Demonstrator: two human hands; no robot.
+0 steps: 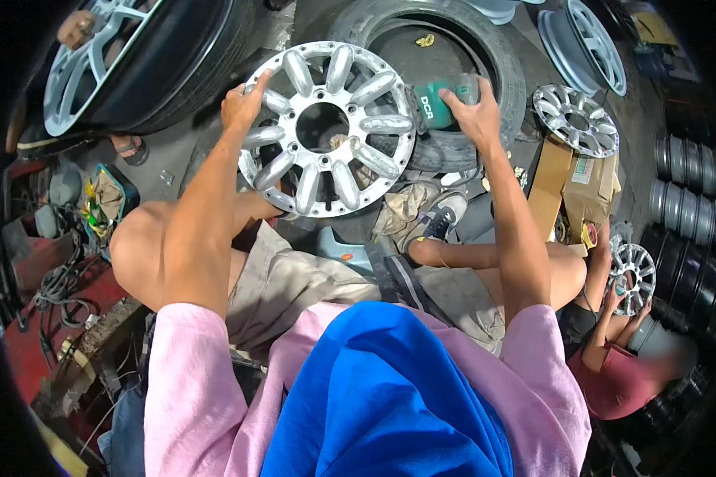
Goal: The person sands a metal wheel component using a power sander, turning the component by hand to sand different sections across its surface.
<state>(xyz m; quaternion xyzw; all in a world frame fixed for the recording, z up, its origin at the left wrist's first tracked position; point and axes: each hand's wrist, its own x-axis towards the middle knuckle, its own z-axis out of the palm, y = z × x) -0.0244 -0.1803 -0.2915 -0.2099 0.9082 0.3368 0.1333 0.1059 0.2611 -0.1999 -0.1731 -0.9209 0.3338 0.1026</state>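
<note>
Left hand [241, 110]: fingers closed on the upper-left rim of the silver wheel face [340, 97]. Right hand [477, 113]: fingers wrapped around the green power tool [433, 106], marked DCA. Tool head sits at the wheel face's right rim; can't tell if it's touching or just beside. Wheel face is propped up in front of the person, above the lap, spokes facing them.

Progress: my read is mid-job. Spokes are patchy, bright streaks mixed with dull grey, so the finish looks uneven. Can't split done from left spoke by spoke. No lug bolts or cap fitted; centre hole is open.

Surface: no counter, work sits at floor level. Black tyre [507, 71] lies flat behind the tool, yellow scrap [426, 40] inside its ring. Crumpled cloth [406, 207] next to a shoe [451, 208]. Floor [159, 151] is dark and grimy.

Room: similar wheel [565, 111] by a cardboard box [589, 195] on the right. Co-worker [622, 385] lower right holds another wheel [633, 296]. Rims [688, 203] stacked at far right. Large wheel with tyre [179, 71] upper left; cables [64, 294] over red metal [48, 342] below it.
</note>
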